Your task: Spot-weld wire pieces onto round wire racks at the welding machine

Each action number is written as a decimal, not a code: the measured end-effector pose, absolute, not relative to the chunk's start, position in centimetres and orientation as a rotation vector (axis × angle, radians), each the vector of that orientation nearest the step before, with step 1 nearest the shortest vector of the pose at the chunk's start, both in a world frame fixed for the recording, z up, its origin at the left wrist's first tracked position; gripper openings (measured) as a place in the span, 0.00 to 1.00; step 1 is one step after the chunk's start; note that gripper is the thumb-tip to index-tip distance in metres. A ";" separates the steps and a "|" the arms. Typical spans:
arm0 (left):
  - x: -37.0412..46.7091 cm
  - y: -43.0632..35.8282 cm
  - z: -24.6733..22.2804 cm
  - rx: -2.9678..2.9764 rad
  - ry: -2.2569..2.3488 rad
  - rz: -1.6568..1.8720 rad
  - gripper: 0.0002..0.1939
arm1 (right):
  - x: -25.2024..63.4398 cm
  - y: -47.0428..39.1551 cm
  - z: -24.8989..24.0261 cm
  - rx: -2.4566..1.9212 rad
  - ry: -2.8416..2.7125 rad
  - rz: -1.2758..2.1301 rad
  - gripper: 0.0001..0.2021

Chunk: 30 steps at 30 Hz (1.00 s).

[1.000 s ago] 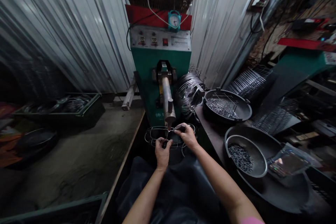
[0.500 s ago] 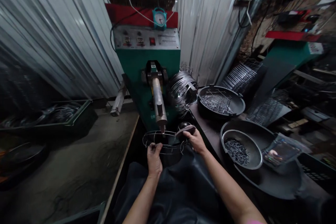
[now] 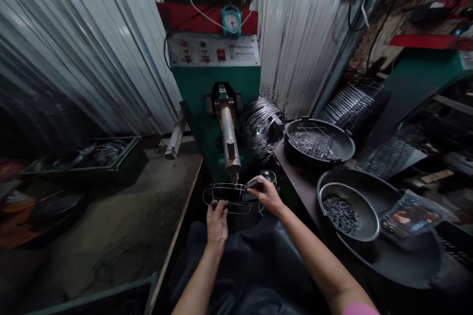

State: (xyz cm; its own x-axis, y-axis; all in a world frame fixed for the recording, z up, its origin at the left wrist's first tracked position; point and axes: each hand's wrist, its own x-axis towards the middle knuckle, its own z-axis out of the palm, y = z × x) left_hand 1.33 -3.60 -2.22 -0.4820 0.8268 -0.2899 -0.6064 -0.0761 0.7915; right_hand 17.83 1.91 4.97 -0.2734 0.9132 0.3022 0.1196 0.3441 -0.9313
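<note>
My left hand (image 3: 217, 224) is closed in a pinch on the near side of an oval wire frame (image 3: 221, 185), which lies low in front of me. In my right hand (image 3: 270, 197) is a small dark flat block (image 3: 254, 183), gripped at the frame's right side; whether those fingers also grip the wire I cannot tell. Just above the frame's far rim is the tip of a thick metal arm (image 3: 229, 140) on a green machine (image 3: 192, 78), which looks like a spot welder. A dark apron (image 3: 266, 256) covers my lap beneath both hands.
A coil of wire (image 3: 260, 118) hangs right of the arm. Further right are a pan of wire pieces (image 3: 345, 145) and a bowl of small metal parts (image 3: 373, 221) inside a larger pan (image 3: 399, 266). A green bin (image 3: 129, 150) stands on the left floor.
The view has shifted slightly, so the surroundings appear further right. The wire frame looks flatter and more level, and the dark block in my right hand has turned.
</note>
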 end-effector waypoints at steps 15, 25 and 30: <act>1.0 -2.6 -2.4 0.225 1.150 1.700 0.21 | 15.7 3.8 5.8 -1.008 -1.607 1.082 0.09; 2.2 -4.3 -1.9 0.241 1.247 1.728 0.21 | 16.8 4.0 5.2 -1.010 -1.282 1.175 0.11; 5.0 -5.9 -2.9 0.892 1.658 1.715 0.34 | 21.2 2.8 2.1 -1.043 -0.998 1.174 0.15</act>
State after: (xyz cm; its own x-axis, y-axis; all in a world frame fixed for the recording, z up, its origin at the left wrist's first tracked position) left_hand 4.96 -5.86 -2.89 -0.6040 0.7942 0.0666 0.0396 -0.0535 0.9978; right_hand 21.24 2.79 2.14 0.1181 0.9912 0.0591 -0.2178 0.0839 -0.9724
